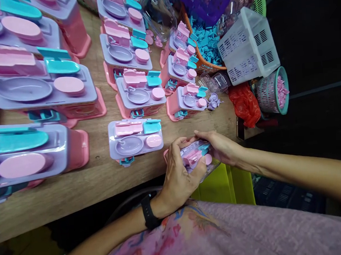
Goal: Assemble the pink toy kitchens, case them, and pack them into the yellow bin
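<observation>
Near the table's front edge, a toy kitchen set under clear plastic [192,156] is held between my two hands. My left hand [180,176], with a black watch on its wrist, wraps over its left and near side, thumb on top. My right hand [221,147] presses against its far right side; some of its fingers are hidden. To the left stands a toy kitchen [136,150] with a lilac top, a pink rack, a lilac basin, a pink oval piece and a turquoise piece. Several similar toys stand in rows behind and to the left.
An orange basket [210,67] of turquoise parts, a white crate [248,47], a red plastic bag [245,104] and a round basket [283,77] of pink pieces stand at back right. Below the table edge is a yellow-green container [232,183]. Lilac pieces [214,101] lie on the wooden table [104,176].
</observation>
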A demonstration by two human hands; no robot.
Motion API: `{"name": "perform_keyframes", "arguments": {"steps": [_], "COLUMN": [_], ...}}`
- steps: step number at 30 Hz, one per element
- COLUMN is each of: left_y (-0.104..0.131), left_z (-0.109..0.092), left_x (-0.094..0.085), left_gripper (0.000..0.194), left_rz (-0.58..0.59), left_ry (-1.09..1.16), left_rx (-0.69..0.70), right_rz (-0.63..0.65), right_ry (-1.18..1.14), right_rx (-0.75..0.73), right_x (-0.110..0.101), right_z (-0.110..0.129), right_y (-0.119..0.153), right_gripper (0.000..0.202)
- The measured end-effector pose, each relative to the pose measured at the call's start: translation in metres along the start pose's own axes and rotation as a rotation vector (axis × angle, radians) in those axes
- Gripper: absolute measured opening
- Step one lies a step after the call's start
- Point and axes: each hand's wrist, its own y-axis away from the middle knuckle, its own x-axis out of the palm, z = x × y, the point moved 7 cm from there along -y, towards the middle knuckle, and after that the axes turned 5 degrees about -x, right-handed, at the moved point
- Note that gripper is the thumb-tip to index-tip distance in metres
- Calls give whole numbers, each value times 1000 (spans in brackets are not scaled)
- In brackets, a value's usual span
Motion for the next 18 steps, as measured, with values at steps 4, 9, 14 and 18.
{"name": "perform_keyframes", "arguments": {"steps": [4, 9, 14, 18], "left_y": [-1, -2, -3, -2], "left_z": [2, 1, 0, 2], "left_x": [-1, -2, 0, 1], "left_gripper": [58, 58, 57, 58], "left_rz": [-15, -9, -3, -13], "left_ry": [3, 13, 15, -14], "left_rx": [6, 9, -6, -21], "right_rz": [-7, -42, -70, -94], "right_ry": [-65, -43, -27, 38], "right_rx": [69, 6, -18, -92], "right_x": [1, 3, 1, -3], "right_z": [-3, 0, -1, 2], "right_y": [3, 5, 1, -5], "right_gripper": [38, 20, 22, 30]}}
